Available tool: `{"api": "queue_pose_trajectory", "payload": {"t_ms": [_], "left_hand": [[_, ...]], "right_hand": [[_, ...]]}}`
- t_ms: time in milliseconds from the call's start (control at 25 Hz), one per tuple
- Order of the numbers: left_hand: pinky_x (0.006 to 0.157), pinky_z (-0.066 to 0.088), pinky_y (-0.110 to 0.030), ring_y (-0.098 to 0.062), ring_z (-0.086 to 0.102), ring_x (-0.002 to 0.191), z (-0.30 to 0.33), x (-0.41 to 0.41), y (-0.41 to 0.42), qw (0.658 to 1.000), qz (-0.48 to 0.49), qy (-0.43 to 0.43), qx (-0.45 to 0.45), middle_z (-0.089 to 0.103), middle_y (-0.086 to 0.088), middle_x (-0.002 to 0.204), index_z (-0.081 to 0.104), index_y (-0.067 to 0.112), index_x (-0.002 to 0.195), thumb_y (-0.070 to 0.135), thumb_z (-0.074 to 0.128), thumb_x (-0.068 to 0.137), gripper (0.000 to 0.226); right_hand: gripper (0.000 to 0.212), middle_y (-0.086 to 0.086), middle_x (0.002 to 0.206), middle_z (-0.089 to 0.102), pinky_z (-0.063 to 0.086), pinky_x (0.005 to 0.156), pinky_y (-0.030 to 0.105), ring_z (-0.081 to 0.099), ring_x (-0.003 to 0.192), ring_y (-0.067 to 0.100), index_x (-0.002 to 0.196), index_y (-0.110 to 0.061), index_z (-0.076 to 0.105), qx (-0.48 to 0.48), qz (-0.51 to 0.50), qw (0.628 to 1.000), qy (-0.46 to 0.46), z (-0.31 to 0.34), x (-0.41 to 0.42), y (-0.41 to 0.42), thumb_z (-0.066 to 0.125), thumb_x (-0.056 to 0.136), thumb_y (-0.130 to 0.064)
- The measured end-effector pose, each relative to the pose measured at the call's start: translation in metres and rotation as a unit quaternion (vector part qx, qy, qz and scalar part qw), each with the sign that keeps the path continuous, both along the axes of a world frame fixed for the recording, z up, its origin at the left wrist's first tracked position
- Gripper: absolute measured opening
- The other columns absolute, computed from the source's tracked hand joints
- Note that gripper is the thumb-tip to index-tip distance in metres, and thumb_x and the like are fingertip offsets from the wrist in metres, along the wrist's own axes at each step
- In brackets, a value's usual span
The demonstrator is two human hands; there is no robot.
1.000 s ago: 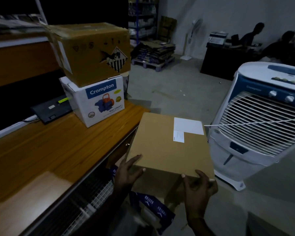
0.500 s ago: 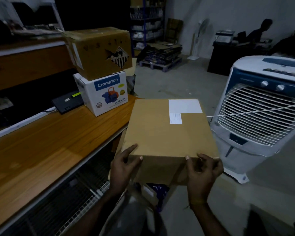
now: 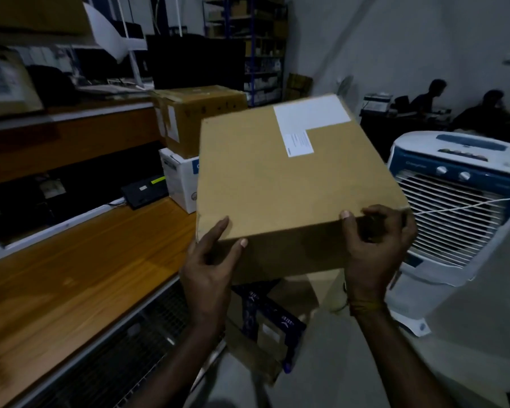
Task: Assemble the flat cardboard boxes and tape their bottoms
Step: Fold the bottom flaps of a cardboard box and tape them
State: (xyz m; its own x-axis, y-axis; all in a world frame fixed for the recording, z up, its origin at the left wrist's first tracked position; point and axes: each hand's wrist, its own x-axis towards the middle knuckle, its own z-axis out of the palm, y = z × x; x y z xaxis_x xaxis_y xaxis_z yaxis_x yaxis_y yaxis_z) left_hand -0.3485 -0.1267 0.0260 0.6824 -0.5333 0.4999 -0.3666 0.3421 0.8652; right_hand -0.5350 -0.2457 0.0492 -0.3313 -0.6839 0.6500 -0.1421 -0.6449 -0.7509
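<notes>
Along the left of a dim storeroom ran a long wooden surface (image 3: 80, 269), with a raised shelf ledge (image 3: 65, 136) behind it; further back stood dark racks of stock (image 3: 248, 48), and at a far desk (image 3: 395, 125) on the right sat seated people (image 3: 430, 95).

Held up in mid-air beyond the surface's edge, tilted toward the camera: a brown cardboard box (image 3: 277, 184), with a white L-shaped label (image 3: 306, 122) on its top face. Gripped at the near lower corner by the left hand (image 3: 209, 269), thumb and fingers (image 3: 218, 228) spread apart, pressed on the top face and front side. Clamped at the near right corner by the right hand (image 3: 374, 245), fingers curled over the edge, thumb (image 3: 346, 216) on top.

On the surface behind the held box, partly hidden by it: a white printed carton (image 3: 180, 178) with a brown taped carton (image 3: 195, 113) stacked on it; just beside, a flat black device (image 3: 145, 189). To the right, on the floor, a white and blue air cooler (image 3: 454, 201), with a thin white cord (image 3: 465, 206) across its grille. Below the hands, flat cardboard and blue printed packaging (image 3: 265, 313), blurred.
</notes>
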Motion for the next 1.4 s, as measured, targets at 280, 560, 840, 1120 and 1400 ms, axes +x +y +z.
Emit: {"api": "queue_pose_trajectory", "payload": {"t_ms": [280,560,840,1120,1400], "left_hand": [[0.084,0.056,-0.023,-0.003,0.059,0.107,0.069,0.049,0.117,0.989,0.126,-0.08,-0.008,0.062,0.007,0.122,0.063,0.039,0.126,0.031,0.072,0.086,0.042],[0.096,0.052,-0.044,-0.017,0.058,0.12,-0.013,0.098,0.202,0.946,0.292,-0.03,0.136,0.057,0.002,0.138,0.056,0.062,0.12,0.036,0.068,0.088,0.043],[0.096,0.047,-0.037,-0.023,0.047,0.132,-0.068,0.096,0.211,0.907,0.333,0.036,0.253,0.038,-0.003,0.152,0.038,0.071,0.118,0.033,0.068,0.089,0.057],[0.112,0.033,-0.04,-0.029,0.0,0.15,-0.07,0.094,0.135,0.885,0.3,-0.033,0.353,-0.006,-0.006,0.162,0.008,0.052,0.148,0.039,0.056,0.095,0.073],[0.073,0.039,0.0,0.016,0.044,0.108,-0.099,0.114,0.113,0.911,0.326,-0.04,0.247,0.038,0.008,0.137,0.023,0.074,0.132,0.033,0.044,0.101,0.055]], "right_hand": [[0.032,0.018,0.123,0.052,0.036,0.084,0.001,0.048,0.104,-0.011,0.104,-0.009,0.062,-0.027,0.088,0.995,0.033,0.056,0.082,0.056,0.077,0.083,-0.028],[0.027,0.011,0.118,0.052,0.037,0.083,-0.001,0.054,0.103,0.005,0.096,-0.018,0.062,0.027,0.301,0.947,0.111,-0.013,0.2,0.083,0.079,0.081,-0.032],[0.029,0.011,0.122,0.05,0.036,0.083,0.0,0.052,0.109,0.017,0.099,-0.024,0.062,0.082,0.447,0.861,0.229,-0.072,0.298,0.056,0.077,0.078,-0.038],[0.041,-0.001,0.148,0.04,0.042,0.106,0.032,0.041,0.137,0.019,0.128,-0.056,0.049,0.087,0.523,0.816,0.229,-0.116,0.327,0.072,0.056,0.088,-0.06],[0.075,-0.008,0.164,0.007,0.02,0.11,0.012,0.005,0.15,0.001,0.151,-0.053,0.011,0.044,0.557,0.785,0.268,-0.178,0.281,0.117,0.043,0.087,-0.076]]}}
